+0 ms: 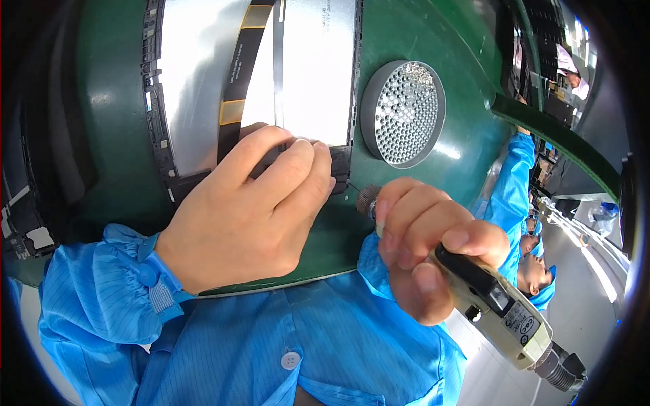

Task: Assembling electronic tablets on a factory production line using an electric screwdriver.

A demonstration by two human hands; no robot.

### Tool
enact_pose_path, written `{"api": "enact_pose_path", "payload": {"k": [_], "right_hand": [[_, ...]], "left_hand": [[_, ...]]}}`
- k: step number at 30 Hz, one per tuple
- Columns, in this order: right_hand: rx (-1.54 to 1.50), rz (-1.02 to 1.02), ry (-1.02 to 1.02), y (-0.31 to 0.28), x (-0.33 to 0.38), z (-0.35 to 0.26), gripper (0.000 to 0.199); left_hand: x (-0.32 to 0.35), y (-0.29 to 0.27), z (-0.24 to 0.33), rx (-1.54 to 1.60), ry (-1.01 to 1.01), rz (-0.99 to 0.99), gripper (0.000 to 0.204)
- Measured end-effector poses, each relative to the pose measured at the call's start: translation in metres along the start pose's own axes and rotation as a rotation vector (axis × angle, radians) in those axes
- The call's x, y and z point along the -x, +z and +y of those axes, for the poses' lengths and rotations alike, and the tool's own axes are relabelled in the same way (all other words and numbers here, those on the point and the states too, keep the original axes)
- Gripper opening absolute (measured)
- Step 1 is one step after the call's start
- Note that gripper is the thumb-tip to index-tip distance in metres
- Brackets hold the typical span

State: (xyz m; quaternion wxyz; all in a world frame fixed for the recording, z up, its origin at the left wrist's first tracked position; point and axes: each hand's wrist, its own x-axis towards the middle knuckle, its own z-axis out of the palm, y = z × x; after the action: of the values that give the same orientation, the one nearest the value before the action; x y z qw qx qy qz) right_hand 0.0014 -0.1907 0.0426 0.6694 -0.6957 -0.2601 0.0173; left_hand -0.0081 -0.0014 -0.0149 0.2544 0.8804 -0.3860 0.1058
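Observation:
A tablet's black frame with a silver metal back (318, 74) lies on the green work surface, a black flex cable with yellow bands (237, 74) running over it. My left hand (250, 216) rests on the frame's near end, its bent fingers drawn together at the edge; what lies beneath the fingertips is hidden. Wrapped in my right hand (423, 237) is an electric screwdriver (501, 304), its lever under my fingers. Its thin bit reaches toward the frame's near right corner; whether it touches, I cannot tell. A blue wrist strap (154, 274) circles my left wrist.
Right of the tablet stands a round grey tray (369, 115) with a plate full of small holes. Another dark device (34, 203) lies at the far left. A raised green edge (555, 139) curves along the right, where a co-worker's blue sleeve (512, 177) reaches in.

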Motion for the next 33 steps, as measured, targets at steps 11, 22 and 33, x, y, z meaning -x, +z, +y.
{"api": "enact_pose_path", "payload": {"k": [11,22,33], "right_hand": [[-0.034,0.11,-0.084,-0.058,-0.009,0.002,0.043],[-0.066,0.158,-0.05,-0.029,-0.016,0.019,0.045],[-0.05,0.18,-0.042,-0.024,-0.018,0.019,0.044]], "left_hand": [[-0.021,0.017,0.011,-0.004,-0.01,-0.042,0.023],[-0.011,-0.011,-0.007,-0.015,0.065,-0.064,0.018],[-0.004,-0.01,-0.004,0.033,0.022,-0.066,0.028]]}}
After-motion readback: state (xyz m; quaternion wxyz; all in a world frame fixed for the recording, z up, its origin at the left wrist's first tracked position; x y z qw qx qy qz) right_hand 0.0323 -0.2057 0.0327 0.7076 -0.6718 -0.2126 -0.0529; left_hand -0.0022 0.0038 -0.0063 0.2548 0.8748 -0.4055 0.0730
